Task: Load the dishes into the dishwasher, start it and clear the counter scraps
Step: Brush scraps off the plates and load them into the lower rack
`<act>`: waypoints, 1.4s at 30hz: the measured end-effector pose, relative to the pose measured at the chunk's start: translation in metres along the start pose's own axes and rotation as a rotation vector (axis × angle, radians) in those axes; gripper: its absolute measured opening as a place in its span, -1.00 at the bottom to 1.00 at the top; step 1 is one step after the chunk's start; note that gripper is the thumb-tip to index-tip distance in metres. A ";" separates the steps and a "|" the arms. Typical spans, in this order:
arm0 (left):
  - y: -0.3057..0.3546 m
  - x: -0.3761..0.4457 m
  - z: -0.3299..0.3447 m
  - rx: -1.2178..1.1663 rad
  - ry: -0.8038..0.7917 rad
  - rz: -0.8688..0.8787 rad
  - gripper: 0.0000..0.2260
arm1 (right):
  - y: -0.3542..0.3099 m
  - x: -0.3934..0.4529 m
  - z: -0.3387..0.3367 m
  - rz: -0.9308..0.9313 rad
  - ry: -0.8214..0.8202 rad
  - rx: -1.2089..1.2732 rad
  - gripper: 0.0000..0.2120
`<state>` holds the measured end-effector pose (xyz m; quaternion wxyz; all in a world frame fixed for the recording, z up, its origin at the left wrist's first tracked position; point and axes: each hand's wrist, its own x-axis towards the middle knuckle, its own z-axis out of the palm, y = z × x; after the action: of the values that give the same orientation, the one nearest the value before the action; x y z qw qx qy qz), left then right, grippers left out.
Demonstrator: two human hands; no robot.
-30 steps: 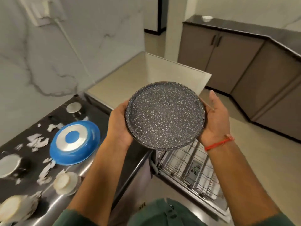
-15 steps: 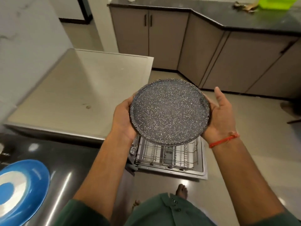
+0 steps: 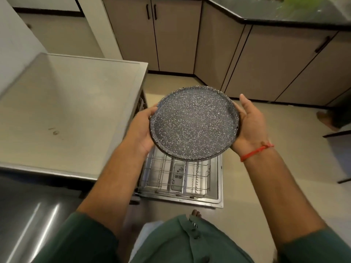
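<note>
**Speckled plate held over the open dishwasher**

A person holds a round speckled plate (image 3: 193, 124) between both hands, above the pulled-out lower rack (image 3: 178, 177) of an open dishwasher. The plate is dark grey with fine white flecks scattered evenly over its whole upper face. It is shallow, with a flat centre and a low raised rim; two small dark marks, possibly holes, show on the rim, one at the far edge and one at the right edge. It is tilted, near edge lower, so that its upper face turns toward the camera.

The left hand (image 3: 141, 130) cups the plate's left edge, thumb lying along the rim and fingers hidden beneath. The right hand (image 3: 248, 124) supports the right edge with the palm against the rim and the thumb extended straight upward; its fingers are hidden behind the plate. A red thread bracelet (image 3: 256, 150) circles the right wrist, and both forearms emerge from green sleeves (image 3: 81, 242).

The rack is a grey wire grid resting over the lowered dishwasher door (image 3: 218, 186); the plate hides its far part. To the left lies a pale steel countertop (image 3: 66, 111), with brown cabinets (image 3: 176, 38) beyond and a dark counter (image 3: 284, 14) at upper right. One bare foot (image 3: 195, 213) shows on the beige floor (image 3: 266, 186).
</note>
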<state>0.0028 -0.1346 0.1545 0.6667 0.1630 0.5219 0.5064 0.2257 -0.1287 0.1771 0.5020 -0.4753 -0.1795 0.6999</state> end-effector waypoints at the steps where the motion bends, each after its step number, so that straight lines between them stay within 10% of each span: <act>1: 0.001 0.008 0.004 0.027 -0.001 -0.005 -0.75 | -0.005 0.007 -0.003 0.002 -0.012 -0.029 -0.63; 19: -0.009 0.156 0.032 0.359 0.036 0.035 -0.76 | 0.011 0.161 -0.054 -0.100 0.274 -0.520 -0.85; 42: -0.104 0.379 -0.020 1.500 -0.015 0.163 -0.85 | 0.084 0.377 -0.155 -0.167 0.198 -1.392 -0.75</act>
<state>0.0163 0.1339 -0.1325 0.3409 0.6146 0.7087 0.0620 0.2951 0.1290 -0.1421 0.1474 -0.7319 -0.5747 0.3353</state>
